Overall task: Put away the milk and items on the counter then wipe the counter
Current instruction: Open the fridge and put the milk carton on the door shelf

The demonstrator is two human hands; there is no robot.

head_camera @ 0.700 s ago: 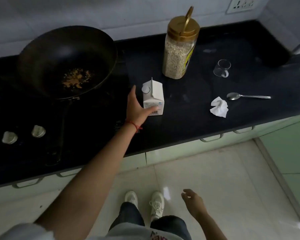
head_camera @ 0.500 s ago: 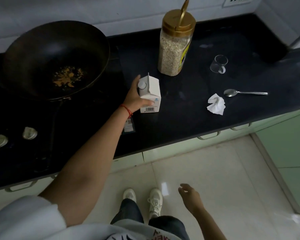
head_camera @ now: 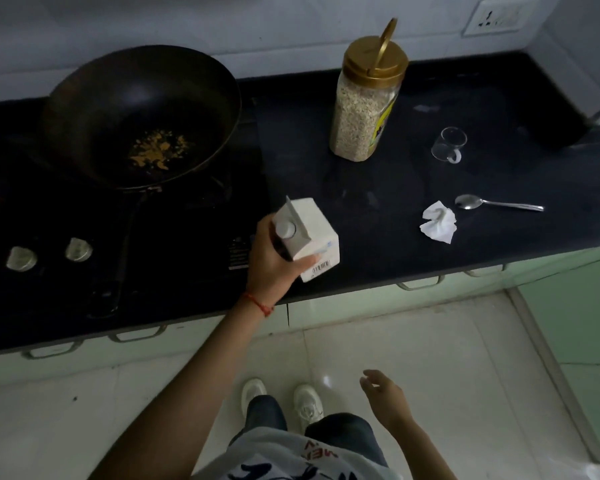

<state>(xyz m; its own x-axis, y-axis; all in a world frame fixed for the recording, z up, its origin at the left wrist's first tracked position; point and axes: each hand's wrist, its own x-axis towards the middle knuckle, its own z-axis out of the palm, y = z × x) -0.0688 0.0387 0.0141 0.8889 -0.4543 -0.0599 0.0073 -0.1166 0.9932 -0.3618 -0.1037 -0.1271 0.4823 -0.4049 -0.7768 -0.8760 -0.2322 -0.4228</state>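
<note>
While wrapped round the milk carton (head_camera: 309, 237), left hand (head_camera: 269, 268) gripping it tilted, thumb across the barcode side, above the black counter (head_camera: 378, 258) near its front edge. Right hand (head_camera: 383, 393) hanging low over the floor tiles, fingers loosely curled, holding nothing. Further out: crumpled tissue (head_camera: 439, 221) and spoon (head_camera: 497, 203) lying just beside each other, glass cup (head_camera: 448, 144) behind them, oat jar (head_camera: 366, 102) (gold lid, handle up) standing upright. Off to the left, dark pan (head_camera: 141, 116) with yellow crumbs.
</note>
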